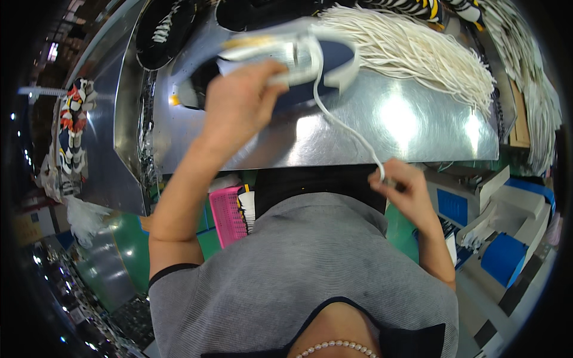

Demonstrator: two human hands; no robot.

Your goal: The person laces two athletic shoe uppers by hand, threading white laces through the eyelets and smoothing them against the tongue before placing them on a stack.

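A navy, white and grey shoe upper (345, 55) with yellow parts is at the far middle of the metal table, smeared by motion. Closed on its near left part is my left hand (242, 98), its fingertips partly hidden. From the shoe upper a white shoelace (349, 128) runs down and to the right, over the table's front edge. Just past that edge, my right hand (406, 188) pinches the lace between thumb and fingers.
A thick bundle of white shoelaces (412, 53) lies on the metal table (358, 152) at the far right. Black trays (143, 39) line the far left. A pink basket (224, 218) stands below the front edge. More laces (540, 89) hang at the right, above blue and beige equipment (504, 259).
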